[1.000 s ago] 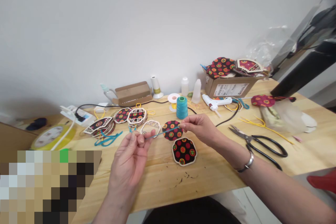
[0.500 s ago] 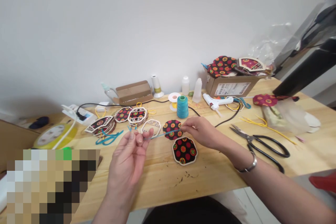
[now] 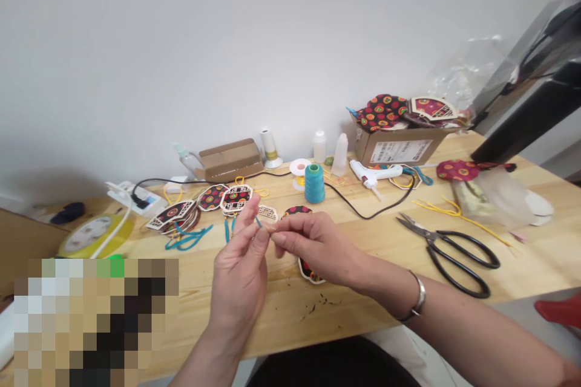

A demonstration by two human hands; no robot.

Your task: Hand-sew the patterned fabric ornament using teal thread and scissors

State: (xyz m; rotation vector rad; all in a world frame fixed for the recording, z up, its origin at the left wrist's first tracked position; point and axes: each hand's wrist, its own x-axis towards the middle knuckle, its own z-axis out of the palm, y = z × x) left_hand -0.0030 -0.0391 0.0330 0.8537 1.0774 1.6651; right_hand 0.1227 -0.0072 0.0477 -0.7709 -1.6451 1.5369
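My left hand (image 3: 242,269) is raised over the wooden table (image 3: 363,290), thumb and fingers pinched on a thin teal cord (image 3: 229,228) whose two ends hang down to its left. My right hand (image 3: 313,248) meets it fingertip to fingertip, pinching the same cord. A black fabric ornament with red and yellow dots (image 3: 311,272) lies on the table, mostly hidden under my right hand. Just beyond the hands lie a wooden lattice frame (image 3: 267,213) and another dotted piece (image 3: 296,210).
Black scissors (image 3: 454,248), a teal thread spool (image 3: 314,183), a white glue gun (image 3: 374,176) with black cable, a pile of finished ornaments (image 3: 204,202), loose teal cords (image 3: 186,239), yellow cords (image 3: 454,214), a cardboard box (image 3: 399,145) of fabric pieces, bottles and a power strip (image 3: 134,196) lie on the table.
My right hand slid left along the teal cord until its fingertips met my left hand, covering the dotted ornament. The cord, stretched between the hands before, is now gathered at the pinch.
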